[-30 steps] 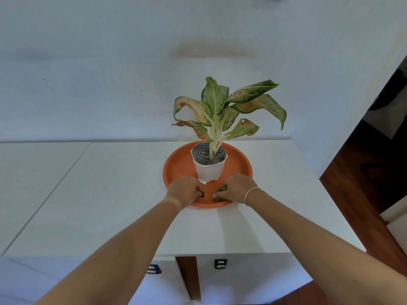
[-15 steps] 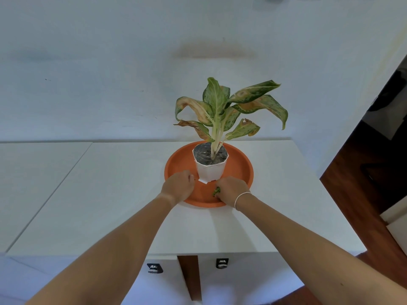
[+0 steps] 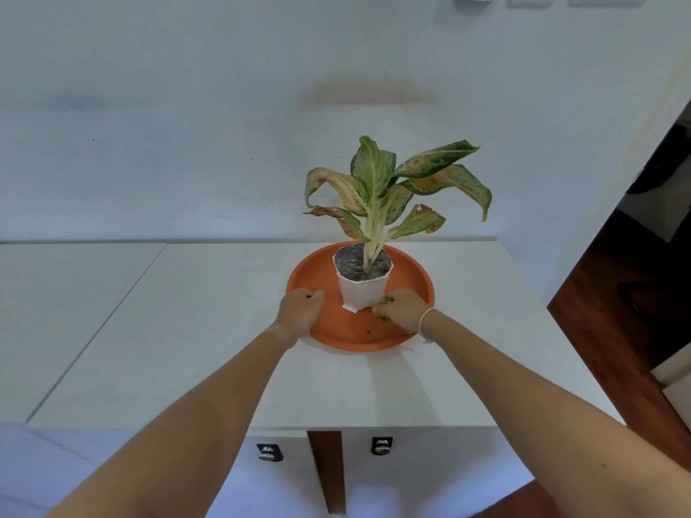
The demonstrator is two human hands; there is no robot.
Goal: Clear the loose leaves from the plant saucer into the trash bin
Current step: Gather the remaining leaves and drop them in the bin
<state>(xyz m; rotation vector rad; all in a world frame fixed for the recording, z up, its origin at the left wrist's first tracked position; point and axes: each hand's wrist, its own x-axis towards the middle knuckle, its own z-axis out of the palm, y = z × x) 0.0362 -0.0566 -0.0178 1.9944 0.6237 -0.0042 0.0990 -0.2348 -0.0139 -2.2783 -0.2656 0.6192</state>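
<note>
Leaves point(image 3: 386, 301) bunched inside curled right hand point(image 3: 402, 314) fingers, over saucer point(image 3: 415, 282).

Both bare forearms reach forward from the lower corners and converge toward the middle. The left hand point(image 3: 299, 310) is curled into a loose fist, knuckles up, fingers tucked under, wrist straight in line with the forearm. The right hand point(image 3: 402, 310) is also closed, back of the hand up, its fingers point(image 3: 381, 312) bunched around a small green clump. A thin pale band circles the right wrist. The two hands sit level, apart, neither touching the other.
</note>
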